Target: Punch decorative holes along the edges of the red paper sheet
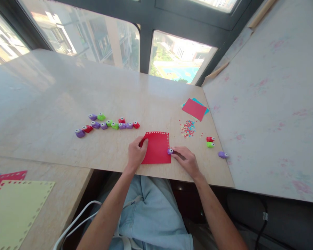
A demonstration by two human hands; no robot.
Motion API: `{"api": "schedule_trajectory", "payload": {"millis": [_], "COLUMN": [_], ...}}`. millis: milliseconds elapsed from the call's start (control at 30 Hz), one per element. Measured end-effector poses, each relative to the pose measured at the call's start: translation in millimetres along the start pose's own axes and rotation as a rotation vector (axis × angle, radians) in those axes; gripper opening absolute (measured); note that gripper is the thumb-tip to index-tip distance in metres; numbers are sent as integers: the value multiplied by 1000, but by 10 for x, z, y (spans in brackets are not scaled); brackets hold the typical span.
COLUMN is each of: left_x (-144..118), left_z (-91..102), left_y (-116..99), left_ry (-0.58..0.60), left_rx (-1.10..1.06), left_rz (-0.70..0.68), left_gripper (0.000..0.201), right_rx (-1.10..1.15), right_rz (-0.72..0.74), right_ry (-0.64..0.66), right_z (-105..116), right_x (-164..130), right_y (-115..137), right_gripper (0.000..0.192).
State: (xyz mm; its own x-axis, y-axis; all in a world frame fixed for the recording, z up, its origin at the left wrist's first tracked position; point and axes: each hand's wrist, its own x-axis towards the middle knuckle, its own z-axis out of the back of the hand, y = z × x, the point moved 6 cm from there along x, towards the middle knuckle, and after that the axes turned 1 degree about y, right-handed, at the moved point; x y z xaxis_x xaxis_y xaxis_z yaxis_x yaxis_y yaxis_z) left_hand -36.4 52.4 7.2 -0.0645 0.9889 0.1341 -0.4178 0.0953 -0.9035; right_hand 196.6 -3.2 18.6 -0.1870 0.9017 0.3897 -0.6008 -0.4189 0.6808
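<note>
A red sheet of paper [156, 149] lies near the table's front edge, with small punched holes along its top edge and the upper part of its right edge. My left hand [137, 151] grips the sheet's left side, thumb on top. At the right edge sits a small purple craft punch [170, 151], its mouth over the paper's border. The fingers of my right hand [185, 158] are closed on that punch from the right. How far the punch is pressed cannot be seen.
Several purple, green and red punches [114, 125] stand in rows at left. Paper confetti [188, 128] lies right, below stacked coloured sheets [194, 109]. A few more punches [210, 144] sit near the wall. A punched yellow sheet [18, 211] lies at lower left.
</note>
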Motion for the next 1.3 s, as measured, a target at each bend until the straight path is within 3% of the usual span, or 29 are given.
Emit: {"api": "schedule_trajectory", "payload": {"millis": [1300], "left_x": [-14], "left_z": [-31], "left_y": [14], "left_ry": [96], "left_rx": [3], "left_rz": [48], "left_gripper": [23], "right_rx": [-175], "right_rz": [-62], "right_ry": [-23], "right_z": [-32], "right_x": [-5], "right_y": [44], "right_gripper": [26]}}
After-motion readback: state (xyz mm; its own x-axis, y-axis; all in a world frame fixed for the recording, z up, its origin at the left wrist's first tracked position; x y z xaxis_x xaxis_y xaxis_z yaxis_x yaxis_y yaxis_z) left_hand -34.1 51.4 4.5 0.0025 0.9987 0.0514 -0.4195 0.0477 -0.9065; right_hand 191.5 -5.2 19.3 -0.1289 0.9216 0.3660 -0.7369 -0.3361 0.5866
